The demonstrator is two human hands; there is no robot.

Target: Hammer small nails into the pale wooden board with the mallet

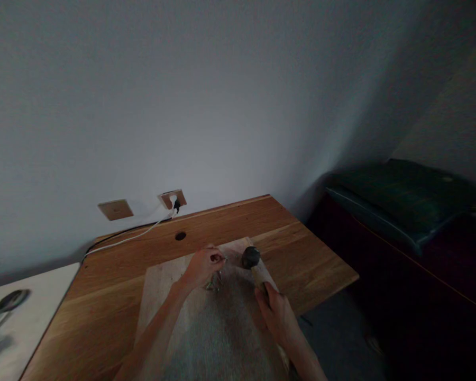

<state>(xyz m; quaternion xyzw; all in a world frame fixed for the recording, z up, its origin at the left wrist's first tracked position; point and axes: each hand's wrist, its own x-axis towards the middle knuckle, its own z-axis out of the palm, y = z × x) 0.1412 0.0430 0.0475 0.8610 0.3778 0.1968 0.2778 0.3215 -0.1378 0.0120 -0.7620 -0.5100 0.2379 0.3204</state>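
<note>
My right hand (pixel 276 309) is wrapped round the pale wooden handle of a mallet (pixel 251 257) with a dark, rounded head. The mallet head is above the far right part of a light wooden board (pixel 198 338). To its left, my left hand (pixel 203 265) has thumb and forefinger pinched together. A tiny light speck shows at those fingertips, too small to name. Just below that hand, a small heap of thin, shiny pieces (pixel 214 281), perhaps nails, lies on the board. The board rests flat on a wooden table.
The wooden table (pixel 301 248) has a round cable hole (pixel 180 236) near its back edge. A white cable (pixel 143 233) and a black one run from the wall socket (pixel 172 199). At left is a white surface (pixel 35 296) with a dark round object (pixel 12 300). A dark green cushion (pixel 404 196) lies at right.
</note>
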